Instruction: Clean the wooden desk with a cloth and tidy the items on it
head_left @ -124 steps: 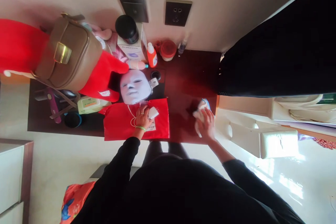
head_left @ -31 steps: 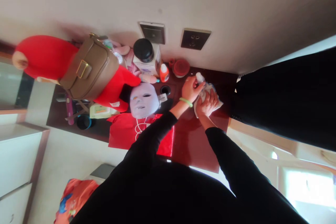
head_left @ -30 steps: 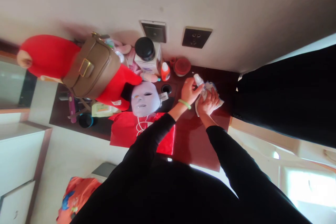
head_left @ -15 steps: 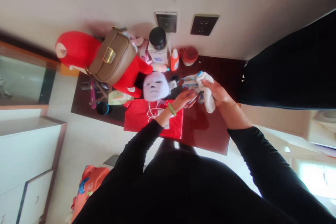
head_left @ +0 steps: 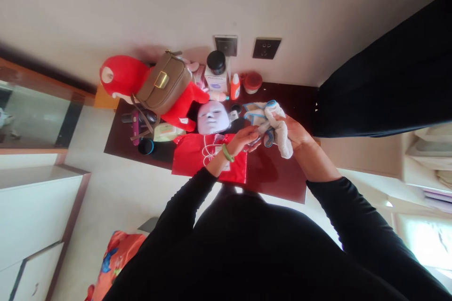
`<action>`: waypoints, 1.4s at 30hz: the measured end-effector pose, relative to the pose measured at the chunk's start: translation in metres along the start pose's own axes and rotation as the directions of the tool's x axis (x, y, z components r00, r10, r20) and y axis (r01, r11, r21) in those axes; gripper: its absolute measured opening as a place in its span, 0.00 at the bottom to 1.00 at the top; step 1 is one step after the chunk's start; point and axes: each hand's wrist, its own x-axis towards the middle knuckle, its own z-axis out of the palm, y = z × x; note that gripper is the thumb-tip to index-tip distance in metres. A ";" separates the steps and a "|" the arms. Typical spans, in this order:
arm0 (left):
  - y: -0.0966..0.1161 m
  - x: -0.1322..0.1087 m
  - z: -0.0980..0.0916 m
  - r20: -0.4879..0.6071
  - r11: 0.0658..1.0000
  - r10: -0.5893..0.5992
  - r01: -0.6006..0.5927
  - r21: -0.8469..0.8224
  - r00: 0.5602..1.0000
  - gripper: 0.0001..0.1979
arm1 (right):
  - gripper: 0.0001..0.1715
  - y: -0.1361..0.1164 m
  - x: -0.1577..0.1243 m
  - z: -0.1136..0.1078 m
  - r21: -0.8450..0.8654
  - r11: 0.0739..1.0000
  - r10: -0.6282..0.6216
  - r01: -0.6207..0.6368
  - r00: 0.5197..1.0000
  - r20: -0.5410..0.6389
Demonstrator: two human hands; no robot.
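Note:
Both hands are raised over a dark red table. My right hand is closed on a white cloth with blue trim. My left hand, with a green band at the wrist, pinches a small slim thing against the cloth; I cannot make out what it is. A white face mask lies left of the hands, with a white cord running onto a red bag.
At the table's back stand a red plush toy with a brown handbag, a white box with a black jar, an orange bottle and a red pot. Black fabric hangs at right; white cabinet at left.
The hands lifted from the back of the table and came nearer me. The cloth is now bunched in my right hand and my left hand works at its lower edge. The view pulled back.

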 end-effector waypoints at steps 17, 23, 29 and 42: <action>0.017 -0.034 0.026 0.100 0.976 -0.141 0.155 -0.155 0.985 0.30 | 0.30 0.002 -0.026 0.042 -0.291 0.765 -0.643 0.575 0.715 -0.276; 0.004 -0.026 0.049 -0.341 0.910 0.297 -0.156 0.384 0.892 0.17 | 0.30 0.005 -0.019 0.057 -0.411 0.653 -0.757 0.636 0.572 -0.317; 0.030 -0.029 0.047 -0.226 0.969 0.204 -0.164 0.184 0.952 0.27 | 0.26 -0.013 -0.021 0.057 -0.348 0.691 -0.723 0.634 0.615 -0.314; 0.024 -0.015 0.053 -0.394 0.801 0.550 -0.333 0.498 0.736 0.20 | 0.32 0.012 -0.033 0.080 -0.355 0.733 -0.680 0.580 0.631 -0.373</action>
